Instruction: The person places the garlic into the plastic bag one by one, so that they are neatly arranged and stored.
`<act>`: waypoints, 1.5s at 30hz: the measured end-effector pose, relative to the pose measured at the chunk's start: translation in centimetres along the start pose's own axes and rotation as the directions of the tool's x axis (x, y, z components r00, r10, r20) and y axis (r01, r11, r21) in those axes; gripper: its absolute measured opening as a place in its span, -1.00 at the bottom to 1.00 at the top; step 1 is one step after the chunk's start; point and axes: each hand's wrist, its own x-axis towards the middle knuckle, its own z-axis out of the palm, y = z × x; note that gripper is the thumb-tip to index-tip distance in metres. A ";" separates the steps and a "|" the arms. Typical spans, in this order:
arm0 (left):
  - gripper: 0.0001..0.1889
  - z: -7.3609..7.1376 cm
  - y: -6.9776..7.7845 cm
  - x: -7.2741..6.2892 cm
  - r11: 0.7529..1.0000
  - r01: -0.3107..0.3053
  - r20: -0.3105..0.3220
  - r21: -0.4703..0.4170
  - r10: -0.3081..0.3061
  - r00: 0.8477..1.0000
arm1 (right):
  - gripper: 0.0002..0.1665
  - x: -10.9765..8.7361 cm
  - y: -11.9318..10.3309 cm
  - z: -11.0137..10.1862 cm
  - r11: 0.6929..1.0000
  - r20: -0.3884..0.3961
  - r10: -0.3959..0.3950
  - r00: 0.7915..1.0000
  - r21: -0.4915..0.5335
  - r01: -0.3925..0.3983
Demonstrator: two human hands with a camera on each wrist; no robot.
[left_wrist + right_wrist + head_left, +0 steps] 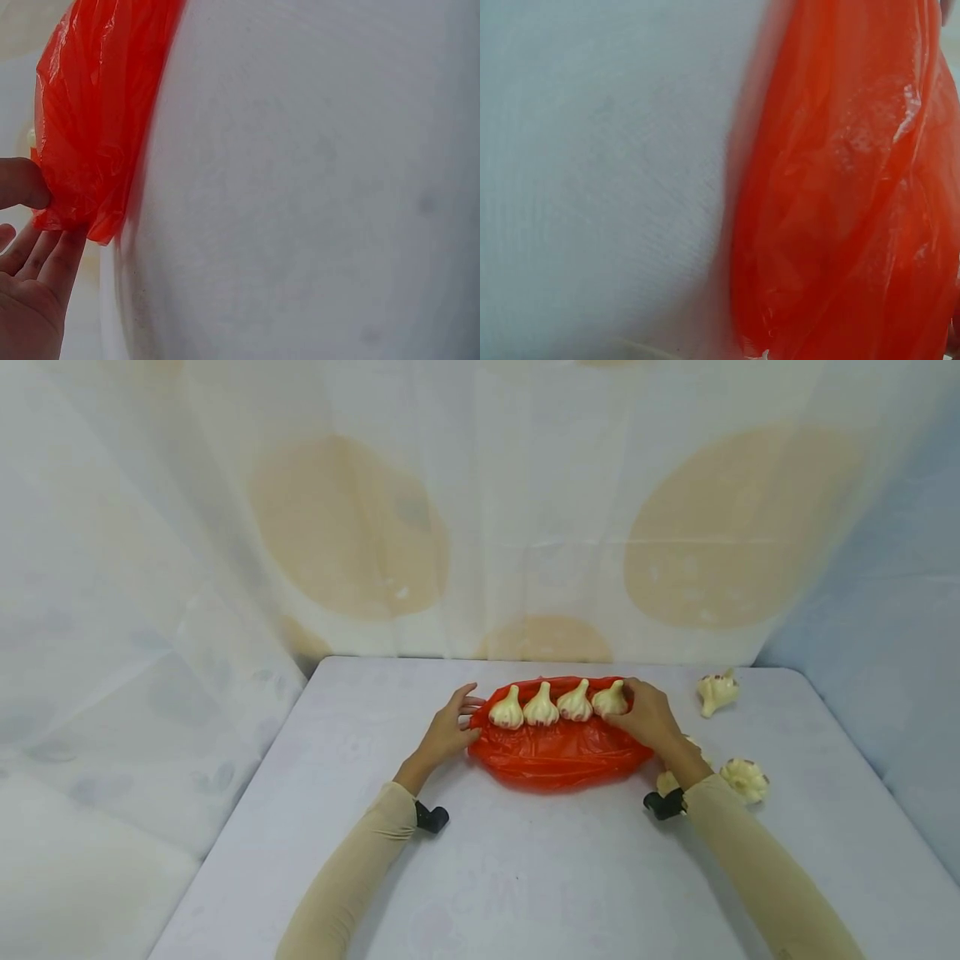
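A red plastic bag (555, 752) lies puffed out on the white table, its long side across the head view. Along its back part several garlic bulbs (542, 706) stand in a row, stems upward. My left hand (447, 727) is at the bag's left end; in the left wrist view its thumb (26, 184) lies on the red film and the fingers (60, 262) meet the bag's edge from the other side. At the right end of the row, my right hand (651, 718) holds the rightmost garlic bulb (609, 700) between thumb and fingers.
On the right side of the table lie more garlic bulbs: one on its side (717, 692) near the back, another (745, 779) beside my right forearm, and others partly hidden under that wrist. A spotted curtain (525, 527) hangs behind the table's back edge.
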 end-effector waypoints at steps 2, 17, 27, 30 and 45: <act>-0.17 0.0 0.0 0.0 1.000 0.001 0.003 0.000 -0.001 1.000 | -0.19 0.0 0.0 0.0 1.000 0.015 0.010 1.000 -0.003 -0.010; -0.18 0.2 -0.1 -0.1 1.000 0.009 -0.003 0.011 -0.009 1.000 | -0.20 0.4 0.0 0.1 0.998 0.056 0.055 0.997 -0.034 -0.053; -0.18 0.2 0.1 -0.1 1.000 0.010 -0.006 0.011 -0.010 1.000 | -0.16 0.1 -0.1 0.0 0.997 0.042 0.063 0.997 -0.036 -0.062; -0.18 0.2 0.1 -0.1 1.000 0.009 -0.008 0.012 -0.009 1.000 | -0.16 0.2 0.0 0.1 0.997 0.035 0.064 0.997 -0.036 -0.063; -0.18 0.0 -0.1 0.0 1.000 -0.002 -0.006 0.015 0.002 1.000 | -0.26 -0.3 -1.0 -1.9 0.998 -0.006 0.050 0.999 -0.044 -0.050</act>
